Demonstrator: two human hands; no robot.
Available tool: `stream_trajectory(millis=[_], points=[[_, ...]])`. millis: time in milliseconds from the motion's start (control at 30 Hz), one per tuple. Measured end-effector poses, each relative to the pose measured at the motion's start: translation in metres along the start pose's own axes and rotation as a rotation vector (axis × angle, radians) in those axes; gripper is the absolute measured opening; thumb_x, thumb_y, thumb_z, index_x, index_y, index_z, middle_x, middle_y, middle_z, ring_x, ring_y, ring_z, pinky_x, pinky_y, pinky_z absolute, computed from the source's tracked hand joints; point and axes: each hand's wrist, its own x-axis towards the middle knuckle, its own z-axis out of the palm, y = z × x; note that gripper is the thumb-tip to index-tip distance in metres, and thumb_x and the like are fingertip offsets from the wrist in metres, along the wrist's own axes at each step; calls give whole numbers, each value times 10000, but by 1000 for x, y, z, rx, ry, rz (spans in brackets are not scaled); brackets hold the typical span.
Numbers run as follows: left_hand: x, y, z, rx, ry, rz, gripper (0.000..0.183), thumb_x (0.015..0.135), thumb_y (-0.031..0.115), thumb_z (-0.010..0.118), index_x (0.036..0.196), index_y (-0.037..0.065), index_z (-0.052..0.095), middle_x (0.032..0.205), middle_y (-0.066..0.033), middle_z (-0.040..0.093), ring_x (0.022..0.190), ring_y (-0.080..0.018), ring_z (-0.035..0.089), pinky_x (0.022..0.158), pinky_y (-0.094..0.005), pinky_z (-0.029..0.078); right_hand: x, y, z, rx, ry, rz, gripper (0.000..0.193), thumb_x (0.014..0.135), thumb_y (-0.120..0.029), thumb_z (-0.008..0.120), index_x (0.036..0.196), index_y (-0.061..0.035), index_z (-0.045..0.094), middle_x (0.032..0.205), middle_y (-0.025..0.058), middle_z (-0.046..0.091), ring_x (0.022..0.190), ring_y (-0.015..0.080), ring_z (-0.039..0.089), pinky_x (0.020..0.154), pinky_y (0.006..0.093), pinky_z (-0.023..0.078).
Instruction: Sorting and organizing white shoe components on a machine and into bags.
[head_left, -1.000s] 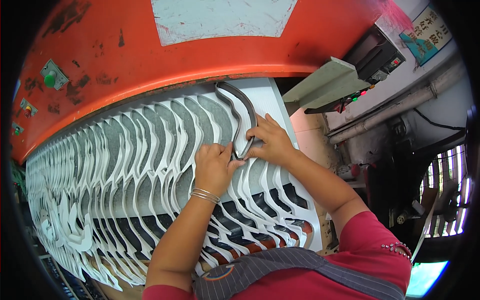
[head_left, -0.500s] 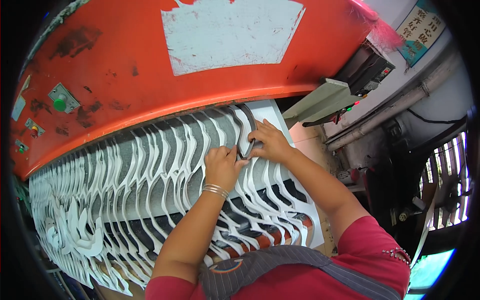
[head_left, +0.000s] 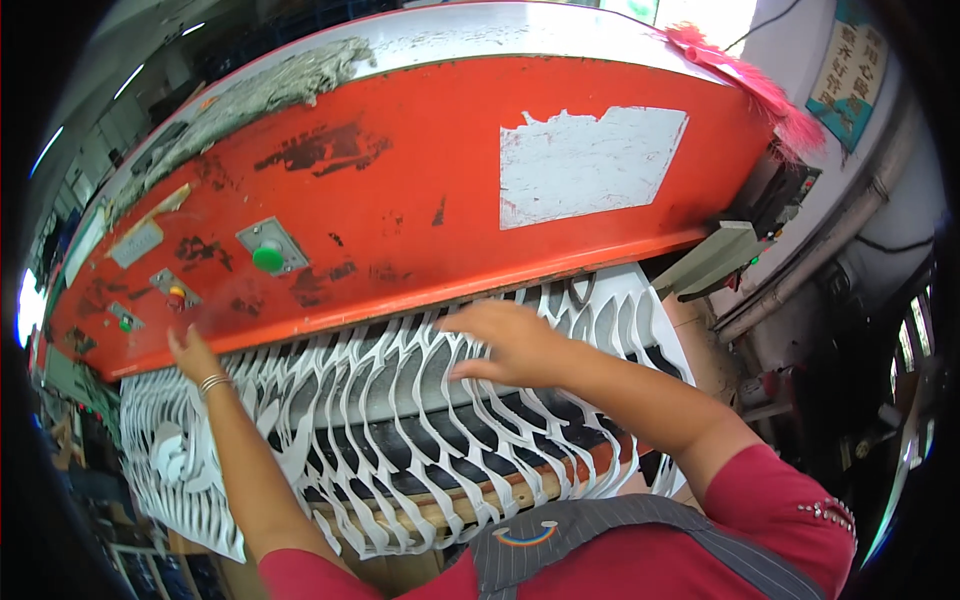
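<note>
Along the press (head_left: 430, 190), the white sheet (head_left: 418, 466) runs lengthwise, left hand (head_left: 196, 358) and right hand (head_left: 515, 345) empty, fingers apart.

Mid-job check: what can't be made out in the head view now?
Head view:
Curved dark metal strip form: far part hidden beneath the orange-red painted metal machine front.
White perforated sheet: far edge hidden by that front.
Bare left grip: too small to judge contact with the front.

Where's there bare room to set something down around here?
The barest patch is the white top of the red machine, between the grey cloth and pink duster; its slope is hard to judge. A small one lies at the white sheet's far right corner, beside the dark cutter. The sheet's left end is crowded with loose scraps.
</note>
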Motion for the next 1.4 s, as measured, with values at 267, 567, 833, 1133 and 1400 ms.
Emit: stream_trajectory(millis=[267, 567, 833, 1133, 1400], points=[[208, -77, -53, 369, 368, -66, 486, 757, 353, 731, 959, -61, 579, 880, -253, 633, 765, -311, 623, 736, -431, 496, 183, -79, 42, 40, 237, -54, 439, 805, -308, 663, 1071, -20, 466, 914, 172, 639, 761, 347, 658, 611, 463, 509], [56, -20, -101, 112, -546, 107, 459, 959, 239, 481, 1359, 13, 471, 1297, -154, 531, 1149, -252, 510, 1019, -355, 360, 155, -63, 48, 121, 132, 104, 322, 821, -229, 638, 1014, -47, 455, 796, 159, 647, 715, 378, 639, 605, 497, 473], [-327, 200, -176, -161, -1248, 723, 228, 771, 244, 700, 842, 32, 651, 889, -149, 656, 801, -345, 577, 734, -415, 478, 38, -87, 28, 195, 36, 63, 340, 828, -266, 645, 1052, -72, 478, 818, 161, 650, 754, 392, 634, 636, 490, 476], [-382, 199, -177, 98, -1041, 751, 334, 691, 326, 716, 688, 35, 552, 725, -143, 539, 730, -364, 496, 649, -465, 398, -95, -66, 3, 198, -334, 437, 341, 801, -337, 655, 1066, -129, 602, 929, 143, 681, 858, 334, 659, 736, 439, 501], [-404, 193, -227, 107, -1137, 695, 329, 699, 312, 720, 636, 60, 519, 656, -107, 480, 681, -340, 462, 628, -445, 370, -165, 49, -90, -480, -279, 528, 328, 786, -157, 602, 1113, -130, 615, 1067, 121, 649, 943, 310, 638, 791, 457, 496]])
